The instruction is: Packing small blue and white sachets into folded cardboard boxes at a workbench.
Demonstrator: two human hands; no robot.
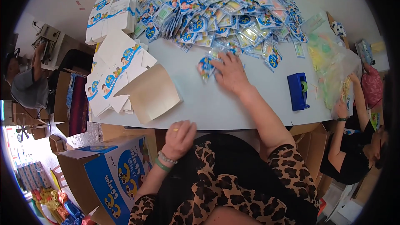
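On the white table [200, 108], my right hand [232, 74] lies palm down with its fingers spread over a small clear-and-blue packet [206, 66], at the near edge of a large packet pile [225, 12]. Whether the fingers grip it cannot be told. My left hand [179, 138], with a ring and bracelets, hovers by the table's near edge, fingers curled, nothing visible in them. Close to it lies an opened white carton [154, 93], its plain inner side showing. Beyond that, flat printed cartons [116, 73] lie in a loose overlapping heap.
White cartons [110, 16] are stacked at the back left. A blue tape dispenser [297, 91] stands on the right. Past it, a co-worker's hands [342, 109] touch a clear plastic bag [333, 64]. A large blue-printed cardboard box [118, 179] stands below the table's left side.
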